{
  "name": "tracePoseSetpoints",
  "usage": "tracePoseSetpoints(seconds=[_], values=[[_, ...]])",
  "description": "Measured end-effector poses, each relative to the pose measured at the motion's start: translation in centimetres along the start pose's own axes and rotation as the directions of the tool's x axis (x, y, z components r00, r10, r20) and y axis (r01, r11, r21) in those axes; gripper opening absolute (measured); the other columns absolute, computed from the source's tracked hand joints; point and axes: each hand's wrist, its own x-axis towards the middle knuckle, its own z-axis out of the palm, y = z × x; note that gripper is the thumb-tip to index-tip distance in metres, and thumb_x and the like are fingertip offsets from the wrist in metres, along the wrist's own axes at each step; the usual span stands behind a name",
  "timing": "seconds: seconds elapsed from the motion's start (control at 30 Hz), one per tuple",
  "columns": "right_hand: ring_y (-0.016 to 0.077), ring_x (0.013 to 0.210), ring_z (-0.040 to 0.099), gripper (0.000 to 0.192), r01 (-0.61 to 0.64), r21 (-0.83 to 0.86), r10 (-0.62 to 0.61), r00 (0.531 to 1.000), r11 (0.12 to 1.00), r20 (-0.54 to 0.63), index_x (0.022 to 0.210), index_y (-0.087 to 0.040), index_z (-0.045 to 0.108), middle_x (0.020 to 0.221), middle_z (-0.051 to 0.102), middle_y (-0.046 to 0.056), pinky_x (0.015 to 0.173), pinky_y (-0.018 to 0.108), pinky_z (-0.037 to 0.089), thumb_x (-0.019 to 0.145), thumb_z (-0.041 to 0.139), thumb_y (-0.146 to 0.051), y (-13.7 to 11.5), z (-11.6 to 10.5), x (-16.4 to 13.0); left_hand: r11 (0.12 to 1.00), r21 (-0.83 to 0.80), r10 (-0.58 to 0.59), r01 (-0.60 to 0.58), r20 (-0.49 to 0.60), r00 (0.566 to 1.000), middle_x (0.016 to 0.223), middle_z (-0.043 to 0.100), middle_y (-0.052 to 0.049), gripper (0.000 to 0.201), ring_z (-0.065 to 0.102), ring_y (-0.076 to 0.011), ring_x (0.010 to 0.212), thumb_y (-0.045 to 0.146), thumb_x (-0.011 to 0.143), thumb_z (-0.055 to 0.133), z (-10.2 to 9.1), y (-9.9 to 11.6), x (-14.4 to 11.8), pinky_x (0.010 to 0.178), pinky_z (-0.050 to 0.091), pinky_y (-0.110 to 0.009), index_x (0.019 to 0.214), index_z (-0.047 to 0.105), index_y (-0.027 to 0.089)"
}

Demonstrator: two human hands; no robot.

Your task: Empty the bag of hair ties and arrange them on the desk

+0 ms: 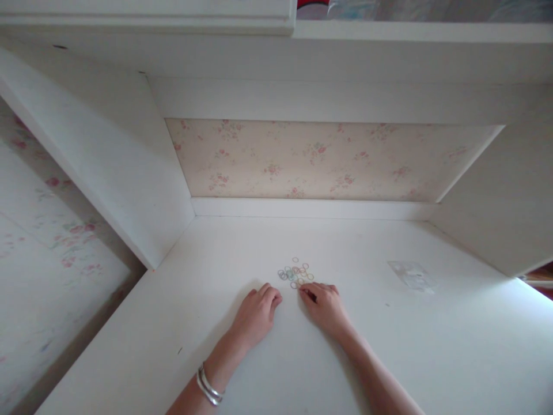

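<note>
2 hands: resting palm-down on the white desk (432, 346), near the middle, just apart from each other.
Left hand (257, 314): fingers curled loosely under, grasping nothing; fingertips near the left edge of the ring cluster, not touching it as far as can be told.
Left wrist: 2 silver bangles (208, 387) around it.
Right hand (325, 305): fingertips (307, 293) bunched together at the near edge of the cluster, touching or pinching a ring; too small to tell which.
Small rings (296, 273): a loose cluster of thin coloured loops, flat on the desk, just beyond both hands, centre of the surface.
Clear plastic bag (412, 275): flat on the desk, well to the right of the rings, apart from both hands.
Floral back panel (319, 158): far side, behind the desk.
White side walls (108, 167): left and right of the alcove.
</note>
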Motion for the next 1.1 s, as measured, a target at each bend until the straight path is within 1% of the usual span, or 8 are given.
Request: tracePoseSetpoints(seconds=[0.2, 0.27, 0.33, 0.4, 0.53, 0.63, 0.8, 1.1], values=[[0.0158, 0.084, 0.06, 0.027, 0.027, -0.014, -0.027, 1.0, 1.0, 0.016, 0.089, -0.024, 0.065, 0.088, 0.068, 0.001, 0.08, 0.03, 0.035, 0.09, 0.038, -0.029, -0.1, -0.1, -0.1, 0.997, 0.045, 0.062, -0.065, 0.064, 0.996, 0.084, 0.061, -0.002, 0.019, 0.055, -0.016, 0.082, 0.019, 0.091, 0.041, -0.2, -0.4, -0.6, 0.077, 0.037, -0.03, 0.083, 0.058, 0.019], [0.0157, 0.085, 0.059, 0.027, 0.047, -0.028, -0.047, 0.999, 0.998, 0.026, 0.089, -0.023, 0.064, 0.089, 0.068, 0.001, 0.079, 0.03, 0.034, 0.091, 0.038, -0.029, 0.0, -0.1, -0.1, 0.998, 0.027, 0.058, -0.06, 0.064, 0.996, 0.084, 0.062, -0.001, 0.019, 0.055, -0.016, 0.083, 0.019, 0.091, 0.042, -0.2, -0.4, -0.6, 0.077, 0.037, -0.03, 0.082, 0.059, 0.02], [0.0162, 0.085, 0.058, 0.026, 0.067, -0.048, -0.066, 0.997, 0.997, 0.029, 0.089, -0.023, 0.062, 0.088, 0.066, 0.001, 0.078, 0.03, 0.034, 0.092, 0.038, -0.028, 0.1, 0.0, -0.1, 1.0, -0.022, 0.009, -0.008, 0.025, 1.0, 0.085, 0.062, -0.002, 0.02, 0.056, -0.0153, 0.083, 0.02, 0.092, 0.04, -0.3, -0.4, -0.4, 0.077, 0.038, -0.028, 0.085, 0.058, 0.02], [0.0163, 0.084, 0.057, 0.025, 0.086, -0.044, -0.086, 0.996, 0.995, 0.017, 0.089, -0.021, 0.061, 0.088, 0.065, 0.003, 0.078, 0.03, 0.034, 0.092, 0.037, -0.028, 0.2, 0.1, -0.2, 0.994, -0.084, -0.076, 0.073, -0.04, 0.996, 0.087, 0.062, -0.002, 0.021, 0.056, -0.0144, 0.081, 0.023, 0.093, 0.036, -0.5, -0.4, -0.2, 0.075, 0.039, -0.026, 0.088, 0.057, 0.02], [0.0148, 0.08, 0.056, 0.027, 0.111, 0.067, -0.108, 0.993, 0.992, -0.039, 0.091, -0.02, 0.06, 0.087, 0.061, 0.004, 0.074, 0.027, 0.036, 0.094, 0.034, -0.029, -0.5, 0.2, -0.6, 0.957, -0.203, -0.235, 0.206, -0.126, 0.964, 0.083, 0.062, -0.002, 0.024, 0.056, -0.0134, 0.075, 0.028, 0.093, 0.035, -0.7, -0.6, 0.2, 0.069, 0.04, -0.023, 0.087, 0.057, 0.02], [0.0146, 0.081, 0.054, 0.027, 0.168, 0.124, -0.161, 0.985, 0.978, -0.062, 0.092, -0.02, 0.06, 0.087, 0.059, 0.005, 0.073, 0.026, 0.037, 0.095, 0.035, -0.028, -1.9, 0.3, -1.0, 0.923, -0.303, -0.281, 0.236, -0.115, 0.953, 0.077, 0.063, 0.0, 0.025, 0.056, -0.0125, 0.071, 0.03, 0.091, 0.037, -0.4, -0.6, 0.3, 0.067, 0.039, -0.022, 0.085, 0.058, 0.02], [0.0143, 0.077, 0.052, 0.027, 0.258, 0.11, -0.26, 0.966, 0.96, 0.0, 0.09, -0.022, 0.063, 0.081, 0.056, 0.004, 0.073, 0.027, 0.035, 0.095, 0.037, -0.027, -3.8, 1.0, -1.5, 0.869, -0.409, -0.335, 0.279, -0.07, 0.94, 0.077, 0.064, 0.0, 0.025, 0.058, -0.0126, 0.071, 0.032, 0.089, 0.039, -0.1, -0.8, 0.5, 0.065, 0.039, -0.022, 0.084, 0.06, 0.019], [0.0138, 0.076, 0.052, 0.026, 0.26, 0.072, -0.263, 0.964, 0.963, 0.035, 0.089, -0.025, 0.064, 0.08, 0.055, 0.003, 0.074, 0.028, 0.035, 0.094, 0.039, -0.028, -4.2, 1.2, -1.5, 0.833, -0.459, -0.369, 0.309, -0.046, 0.928, 0.076, 0.066, -0.001, 0.029, 0.058, -0.0129, 0.07, 0.035, 0.088, 0.038, -0.2, -0.8, 0.7, 0.065, 0.041, -0.022, 0.085, 0.061, 0.019]])
